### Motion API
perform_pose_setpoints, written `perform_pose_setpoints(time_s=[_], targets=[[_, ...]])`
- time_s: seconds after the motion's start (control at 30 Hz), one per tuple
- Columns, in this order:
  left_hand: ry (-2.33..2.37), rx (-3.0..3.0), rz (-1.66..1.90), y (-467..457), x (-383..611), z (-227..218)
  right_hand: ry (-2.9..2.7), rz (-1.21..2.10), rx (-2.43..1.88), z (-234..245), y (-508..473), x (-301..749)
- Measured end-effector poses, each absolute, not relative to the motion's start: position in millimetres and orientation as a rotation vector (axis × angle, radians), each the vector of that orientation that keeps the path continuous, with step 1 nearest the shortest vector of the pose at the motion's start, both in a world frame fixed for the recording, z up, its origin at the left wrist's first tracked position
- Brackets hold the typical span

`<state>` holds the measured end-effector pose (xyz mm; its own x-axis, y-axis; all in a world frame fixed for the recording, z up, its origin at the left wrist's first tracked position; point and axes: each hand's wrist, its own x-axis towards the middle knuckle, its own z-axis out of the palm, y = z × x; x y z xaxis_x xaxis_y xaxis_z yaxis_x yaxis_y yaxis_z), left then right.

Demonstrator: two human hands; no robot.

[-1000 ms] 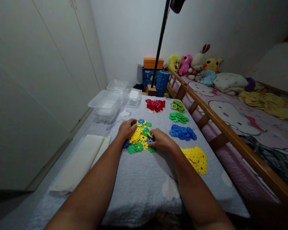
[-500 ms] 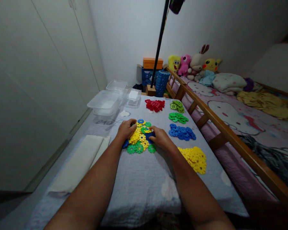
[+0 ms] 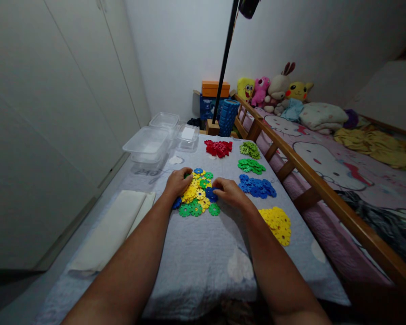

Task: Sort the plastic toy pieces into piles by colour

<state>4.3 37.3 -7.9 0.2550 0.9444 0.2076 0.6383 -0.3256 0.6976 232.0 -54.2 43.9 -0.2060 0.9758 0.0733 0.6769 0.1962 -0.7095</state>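
Observation:
A mixed pile of yellow, green and blue flower-shaped plastic discs lies between my two hands on the cloth-covered table. At its left edge, my left hand rests with fingers curled inward; a bit of green shows by the fingertips, but what they hold is hidden. On the right side, my right hand has thumb and forefinger closed at a blue disc. Sorted by colour, a yellow heap, a blue heap, a green heap, a lime heap and a red heap lie around.
Clear plastic containers stand at the back left. A folded cream cloth lies on the left of the table. Along the right runs a wooden bed rail. A black pole rises behind the table.
My right hand has shifted slightly right and up, its thumb and forefinger drawing together, uncovering more blue at the pile's edge. My left hand has hardly moved.

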Motion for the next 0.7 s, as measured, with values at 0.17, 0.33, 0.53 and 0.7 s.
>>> perform_pose_setpoints(time_s=[0.17,0.33,0.53,0.7], targets=[[1.426,2.048,0.847,37,5,-7,-1.877,0.757,-1.496,46,-50,241],[1.445,2.052,0.836,38,5,-9,-1.7,0.556,-1.634,48,-45,267],[1.453,2.056,0.841,37,5,-7,-1.399,0.163,-1.964,57,-47,310],[1.46,2.065,0.82,37,5,-7,-1.29,-0.005,-2.196,54,-48,331]])
